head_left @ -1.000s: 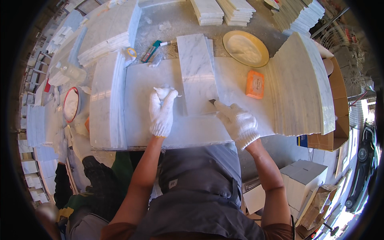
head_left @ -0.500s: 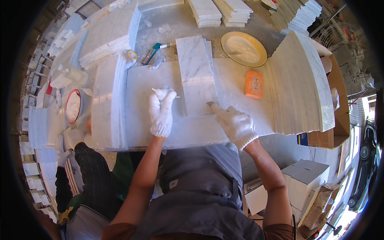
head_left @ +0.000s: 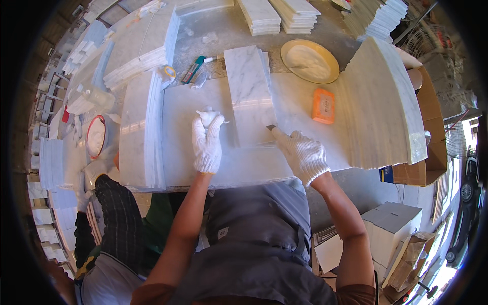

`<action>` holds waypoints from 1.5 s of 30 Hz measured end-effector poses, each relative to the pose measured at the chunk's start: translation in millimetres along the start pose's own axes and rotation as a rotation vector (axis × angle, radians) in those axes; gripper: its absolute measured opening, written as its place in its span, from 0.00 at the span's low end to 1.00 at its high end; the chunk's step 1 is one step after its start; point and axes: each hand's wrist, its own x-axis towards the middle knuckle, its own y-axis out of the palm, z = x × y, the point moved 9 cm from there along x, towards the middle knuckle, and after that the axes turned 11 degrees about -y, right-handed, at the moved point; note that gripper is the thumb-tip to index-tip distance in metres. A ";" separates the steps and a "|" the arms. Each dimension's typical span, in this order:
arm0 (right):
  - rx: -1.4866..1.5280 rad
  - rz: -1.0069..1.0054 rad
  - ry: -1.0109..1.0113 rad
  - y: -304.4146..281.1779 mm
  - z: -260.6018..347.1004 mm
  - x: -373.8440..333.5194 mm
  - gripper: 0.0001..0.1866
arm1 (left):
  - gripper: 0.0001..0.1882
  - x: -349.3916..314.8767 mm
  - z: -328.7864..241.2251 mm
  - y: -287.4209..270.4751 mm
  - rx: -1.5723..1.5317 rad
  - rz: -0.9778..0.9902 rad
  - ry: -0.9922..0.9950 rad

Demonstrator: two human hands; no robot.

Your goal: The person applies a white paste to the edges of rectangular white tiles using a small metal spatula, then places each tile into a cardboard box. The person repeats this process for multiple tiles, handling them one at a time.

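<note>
— What do the hands hold?
— The right hand [head_left: 303, 154] pinches one dark blade [head_left: 271, 127], pointing far-left; the left hand [head_left: 207, 146] pinches one white wad [head_left: 207, 116].
— And the top marble slab [head_left: 250, 94]?
— It lies between, on the desk [head_left: 195, 99], long axis going away from the person; rightward, one orange block [head_left: 324, 106], one yellow dish [head_left: 331, 73].

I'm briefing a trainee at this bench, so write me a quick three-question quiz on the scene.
1. What does the gloved right hand hold?
2. True or false: the orange block lies left of the central marble slab.
3. The contents of the yellow bowl look: A) red; B) white; C) black.

Key:
1. A small dark blade.
2. False; it lies to the right.
3. B.
</note>
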 end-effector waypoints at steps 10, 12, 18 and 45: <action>0.277 -0.459 0.039 0.3 -45.8 -30.1 0.21 | 0.19 -16.9 -18.1 17.8 0.441 0.013 0.436; 0.211 -0.545 0.097 3.8 -53.9 -24.4 0.22 | 0.21 -25.1 -34.4 32.8 0.642 0.013 0.672; 0.187 -0.465 0.233 13.6 -54.0 -16.5 0.21 | 0.29 -25.8 -46.1 46.2 0.979 0.061 0.768; 0.112 -0.496 0.276 21.7 -62.4 -23.6 0.23 | 0.26 -47.7 -53.4 79.2 1.252 -0.039 1.114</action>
